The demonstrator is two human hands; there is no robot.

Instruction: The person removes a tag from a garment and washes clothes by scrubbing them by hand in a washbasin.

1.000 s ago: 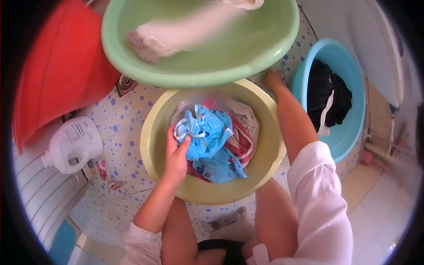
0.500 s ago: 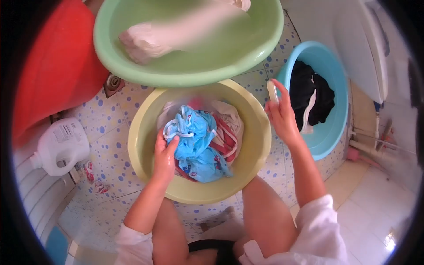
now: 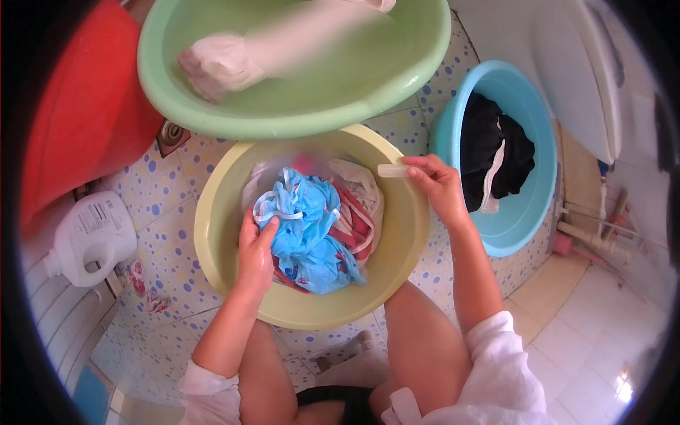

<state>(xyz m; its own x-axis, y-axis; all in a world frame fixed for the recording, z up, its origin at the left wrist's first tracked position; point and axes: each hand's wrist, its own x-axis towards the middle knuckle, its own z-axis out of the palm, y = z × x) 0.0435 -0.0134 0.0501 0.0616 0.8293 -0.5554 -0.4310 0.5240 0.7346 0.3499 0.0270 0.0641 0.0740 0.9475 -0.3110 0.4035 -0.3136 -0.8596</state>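
My left hand [image 3: 255, 253] grips a blue printed garment [image 3: 303, 205] with white trim, its thumb lying on top of the cloth. The garment is bunched over red and white laundry [image 3: 352, 221] inside a yellow basin [image 3: 405, 273]. Over the basin's right rim, my right hand [image 3: 433, 180] pinches a thin, pale bar of soap [image 3: 394, 171] between thumb and fingers. The soap points left and is apart from the garment.
Beyond stands a green basin [image 3: 368, 110] with wet pale cloth [image 3: 219, 64]. On the right, a turquoise basin [image 3: 544, 184] holds black clothing [image 3: 517, 156]. A white jug [image 3: 95, 234] and a large red tub [image 3: 85, 113] are at left; a floor drain [image 3: 172, 134] lies between.
My right hand has moved left and down, bringing the soap from beside the turquoise basin to the yellow basin's rim. My left hand still holds the blue garment. The view has shifted slightly.
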